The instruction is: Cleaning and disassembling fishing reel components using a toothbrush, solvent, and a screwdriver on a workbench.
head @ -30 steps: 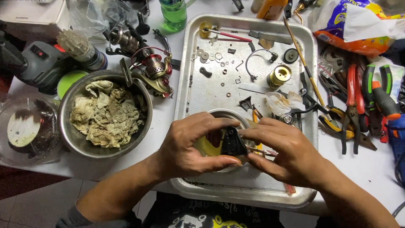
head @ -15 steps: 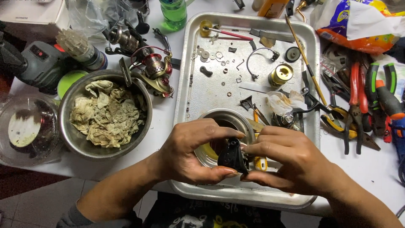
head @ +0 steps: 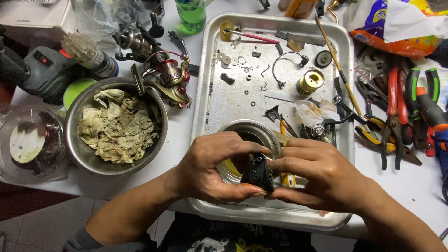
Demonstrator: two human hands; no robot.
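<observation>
Bright even overhead light, soft shadows, sharp focus, slight edge distortion.

Two hands (head: pixel 210 170) (head: pixel 322 175), one black part (head: pixel 257 172), one metal tray (head: pixel 212 93), two steel bowls (head: pixel 84 154) (head: pixel 252 128), one green bottle (head: pixel 191 14), one brass spool (head: pixel 311 81).

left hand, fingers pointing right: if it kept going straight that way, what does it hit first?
Likely the small black part pinched at its fingertips, and right behind it the fingers of the right hand, which grip the same part from the other side. The left hand is already touching the part; depth is otherwise unclear.
</observation>
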